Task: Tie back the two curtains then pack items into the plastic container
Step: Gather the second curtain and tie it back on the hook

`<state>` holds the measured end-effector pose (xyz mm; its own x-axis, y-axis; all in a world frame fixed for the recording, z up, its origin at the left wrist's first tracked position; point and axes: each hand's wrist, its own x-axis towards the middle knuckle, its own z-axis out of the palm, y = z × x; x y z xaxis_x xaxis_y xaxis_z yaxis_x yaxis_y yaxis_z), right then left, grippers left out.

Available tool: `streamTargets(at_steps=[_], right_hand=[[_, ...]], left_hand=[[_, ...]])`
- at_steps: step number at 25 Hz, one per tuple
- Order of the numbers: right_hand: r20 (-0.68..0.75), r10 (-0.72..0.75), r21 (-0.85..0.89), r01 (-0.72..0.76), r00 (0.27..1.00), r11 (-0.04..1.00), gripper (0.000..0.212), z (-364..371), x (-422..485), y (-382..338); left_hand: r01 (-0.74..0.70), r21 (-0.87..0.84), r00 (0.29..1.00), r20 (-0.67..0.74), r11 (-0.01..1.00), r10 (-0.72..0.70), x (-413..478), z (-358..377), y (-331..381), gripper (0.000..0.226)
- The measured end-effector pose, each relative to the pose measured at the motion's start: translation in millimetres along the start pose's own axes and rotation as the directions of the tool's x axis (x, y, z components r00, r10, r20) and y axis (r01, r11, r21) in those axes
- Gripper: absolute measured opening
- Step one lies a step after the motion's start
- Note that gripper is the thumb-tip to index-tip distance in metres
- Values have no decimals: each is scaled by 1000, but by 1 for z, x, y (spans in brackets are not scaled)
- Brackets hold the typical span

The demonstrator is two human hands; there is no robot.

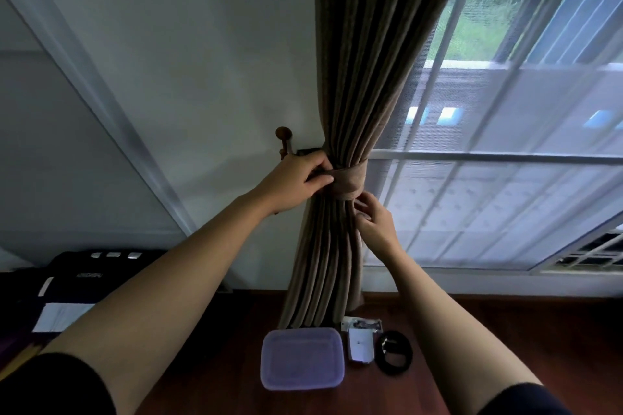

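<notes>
Left hand (296,180) pinches the tieback (350,178) end w/ closed fingers by the hook (284,141) at 9 o'clock of the curtain (357,94). Right hand (374,222), fingers loosely curled, touches pleats below. Imo keep band taut, loop it on. Container (301,359) sits at 6 o'clock.

Both arms reach forward, left hand (296,180) pinching, right hand (376,222) half-curled.

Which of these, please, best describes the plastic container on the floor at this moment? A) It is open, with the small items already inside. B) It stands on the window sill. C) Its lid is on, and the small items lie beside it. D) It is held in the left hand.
C: the plastic container sits on the wooden floor with its lid on, while the white packet and black coiled item lie beside it.
</notes>
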<state>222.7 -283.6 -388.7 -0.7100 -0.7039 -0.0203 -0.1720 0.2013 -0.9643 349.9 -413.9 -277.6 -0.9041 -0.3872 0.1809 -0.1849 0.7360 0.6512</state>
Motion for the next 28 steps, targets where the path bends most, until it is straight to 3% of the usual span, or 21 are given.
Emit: streamTargets(at_steps=[8, 12, 14, 16, 18, 20, 22, 25, 28], right_hand=[[-84, -238, -372, 191, 968, 908, 12, -6, 21, 8], [7, -153, -572, 129, 988, 810, 16, -18, 36, -2], [-7, -168, -460, 146, 986, 876, 25, -21, 33, -10], [-81, -189, -113, 180, 979, 977, 47, -23, 18, -22], [-25, -232, 90, 234, 972, 968, 67, -23, 8, -36], [52, -260, 71, 257, 964, 964, 80, -21, 10, -56], [34, -280, -29, 281, 959, 959, 82, -16, 17, -78], [-56, -287, -207, 270, 956, 940, 60, -6, 20, -98], [-100, -290, -241, 260, 952, 935, 50, -1, 21, -104]], left_hand=[[-4, -26, 1000, -1, 1000, 4, -3, -3, -4, 5], [-7, -28, 1000, -2, 1000, 7, -1, -1, -7, 4], [-4, -20, 1000, 6, 1000, 4, 0, -1, -9, 3], [35, -41, 999, 22, 999, -34, -1, -1, -12, 3], [73, -83, 997, 28, 994, -70, -2, -1, -14, 5], [64, -152, 998, -15, 986, -67, -3, 0, -18, 6], [41, -223, 994, -87, 974, -62, -4, 2, -24, 7], [51, -169, 983, -165, 984, -80, -5, -3, -34, 11], [86, -213, 966, -223, 973, -135, -9, -17, -52, 11]])
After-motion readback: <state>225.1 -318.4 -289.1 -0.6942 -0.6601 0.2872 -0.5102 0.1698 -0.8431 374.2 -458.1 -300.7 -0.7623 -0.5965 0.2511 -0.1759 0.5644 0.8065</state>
